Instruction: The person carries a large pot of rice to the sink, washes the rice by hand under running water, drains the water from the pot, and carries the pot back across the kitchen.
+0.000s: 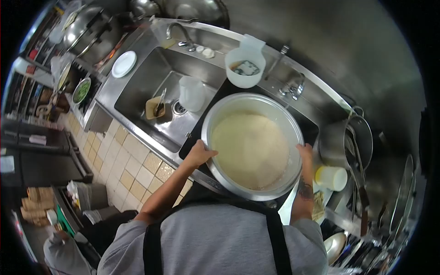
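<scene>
A large round metal bowl [250,103] sits over the black surface beside the sink basin. Pale, cloudy liquid with what looks like rice [252,146] fills much of it. My left hand [199,155] grips the left rim, thumb over the edge. On the opposite rim, my right hand [305,153] is closed in the same way. The fingers beneath both edges are hidden. Just behind the bowl stands a white plastic container [245,78] with dark contents.
Left lies a steel sink [137,98] holding a white jug [191,94] and a small tan container [154,108]. A faucet [181,34] rises behind it. To the right are a metal pot [332,142] with utensils and a yellowish tub [332,178]. Another person [68,252] is at lower left.
</scene>
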`<action>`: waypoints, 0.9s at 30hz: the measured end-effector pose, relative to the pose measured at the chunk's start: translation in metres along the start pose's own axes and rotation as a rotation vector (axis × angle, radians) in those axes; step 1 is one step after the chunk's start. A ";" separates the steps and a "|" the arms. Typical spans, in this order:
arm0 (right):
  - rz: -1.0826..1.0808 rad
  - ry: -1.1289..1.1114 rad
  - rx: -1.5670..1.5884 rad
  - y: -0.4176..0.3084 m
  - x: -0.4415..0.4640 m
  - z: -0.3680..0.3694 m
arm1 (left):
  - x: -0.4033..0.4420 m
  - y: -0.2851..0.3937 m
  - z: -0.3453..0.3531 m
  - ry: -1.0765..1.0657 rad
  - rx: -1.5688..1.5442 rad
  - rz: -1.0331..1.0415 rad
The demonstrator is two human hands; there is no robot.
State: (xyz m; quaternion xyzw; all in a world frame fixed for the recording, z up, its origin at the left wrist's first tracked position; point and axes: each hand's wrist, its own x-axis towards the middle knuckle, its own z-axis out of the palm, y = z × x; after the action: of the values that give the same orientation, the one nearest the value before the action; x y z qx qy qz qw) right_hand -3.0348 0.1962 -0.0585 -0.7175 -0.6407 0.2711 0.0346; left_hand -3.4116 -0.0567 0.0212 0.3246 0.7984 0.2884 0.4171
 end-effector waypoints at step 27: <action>-0.107 -0.109 0.490 -0.181 0.097 -0.042 | -0.018 -0.044 0.047 0.215 0.124 -0.026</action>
State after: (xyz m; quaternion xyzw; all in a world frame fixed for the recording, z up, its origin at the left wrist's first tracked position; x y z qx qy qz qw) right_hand -3.1762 0.3312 0.0156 -0.6372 -0.5937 0.4543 0.1874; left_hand -3.3757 -0.0882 -0.0253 0.3065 0.8591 0.2661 0.3117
